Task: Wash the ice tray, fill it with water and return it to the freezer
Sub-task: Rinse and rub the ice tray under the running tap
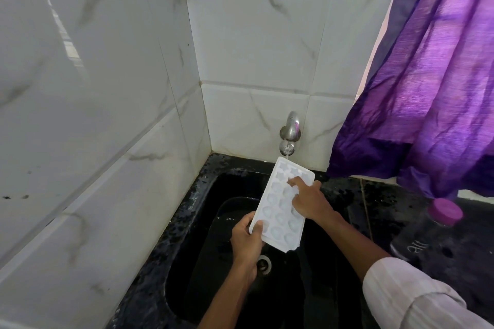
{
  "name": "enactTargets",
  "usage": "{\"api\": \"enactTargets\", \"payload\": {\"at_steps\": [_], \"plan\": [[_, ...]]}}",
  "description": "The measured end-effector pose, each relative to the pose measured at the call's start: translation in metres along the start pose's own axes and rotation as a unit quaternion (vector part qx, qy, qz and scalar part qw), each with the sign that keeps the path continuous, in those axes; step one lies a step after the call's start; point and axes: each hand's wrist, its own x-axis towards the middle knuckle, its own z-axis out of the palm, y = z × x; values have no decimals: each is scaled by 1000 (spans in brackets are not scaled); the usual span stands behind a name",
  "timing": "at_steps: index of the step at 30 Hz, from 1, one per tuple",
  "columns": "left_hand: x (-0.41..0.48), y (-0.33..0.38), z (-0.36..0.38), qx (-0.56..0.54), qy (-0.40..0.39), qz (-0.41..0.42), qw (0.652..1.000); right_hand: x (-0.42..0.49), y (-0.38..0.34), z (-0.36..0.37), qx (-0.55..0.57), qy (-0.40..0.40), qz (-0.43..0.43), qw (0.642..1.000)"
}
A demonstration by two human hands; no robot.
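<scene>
Here the left hand [247, 239] grips the near corner of the ice tray [276, 212] over the sink [205, 224]; the right hand [308, 201], fingers spread, presses its far cells beneath the tap [289, 133].

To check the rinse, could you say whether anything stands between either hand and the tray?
Nothing visible does: the left hand grips the tray at its near corner, and the right hand presses into its cells over the sink.

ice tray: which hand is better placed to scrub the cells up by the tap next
Right, probably. The right hand rests on the ice tray, its fingers pointing toward the tap; the left hand grips the near corner and holds the tray up.
</scene>
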Motion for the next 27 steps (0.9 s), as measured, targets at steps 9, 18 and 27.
{"api": "enactTargets", "payload": {"at_steps": [9, 18, 27], "plan": [[-3, -2, -2, -18, 8, -12, 1000, -4, -3, 4, -1, 13, -14, 1000], [-7, 1, 2, -39, -7, -11, 999, -11, -5, 11, -12, 54, -3, 998], [-8, 2, 2, -28, -19, -8, 999, -10, -3, 9, -32, 53, 9, 998]]}}
